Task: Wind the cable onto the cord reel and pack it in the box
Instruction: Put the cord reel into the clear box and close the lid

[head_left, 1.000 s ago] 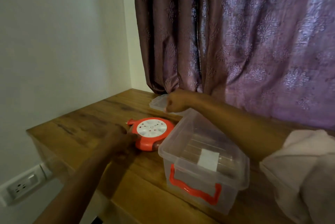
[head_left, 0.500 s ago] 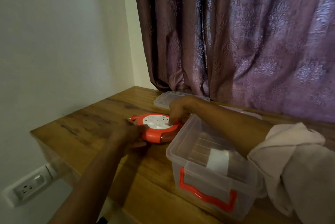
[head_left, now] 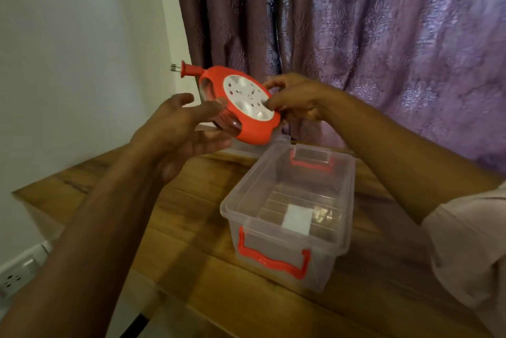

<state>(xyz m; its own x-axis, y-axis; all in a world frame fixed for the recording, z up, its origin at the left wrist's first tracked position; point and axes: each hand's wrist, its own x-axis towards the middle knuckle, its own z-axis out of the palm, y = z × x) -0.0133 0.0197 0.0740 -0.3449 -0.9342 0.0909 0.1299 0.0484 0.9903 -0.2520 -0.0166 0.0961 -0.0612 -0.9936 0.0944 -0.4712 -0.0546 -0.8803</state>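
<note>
The orange cord reel [head_left: 247,129] with a white socket face is up in the air, tilted, above the table's back edge. Its orange plug [head_left: 189,69] sticks out at the upper left, and wound cable shows in the rim gap. My right hand [head_left: 298,99] pinches the reel's right edge, thumb on the white face. My left hand [head_left: 178,129] lies under the reel's lower left edge, its relaxed fingers touching it. The clear plastic box [head_left: 351,200] with orange handles stands open on the table, below and right of the reel, with only a white label inside.
The wooden table [head_left: 191,228] ends at a white wall on the left. A purple curtain [head_left: 356,36] hangs close behind it. The clear lid [head_left: 246,150] lies behind the box, mostly hidden. A wall socket [head_left: 16,277] sits low on the left.
The reel has been lifted off the table and tilted up in front of the curtain. Both hands rose with it, and the camera view has dropped closer to the box.
</note>
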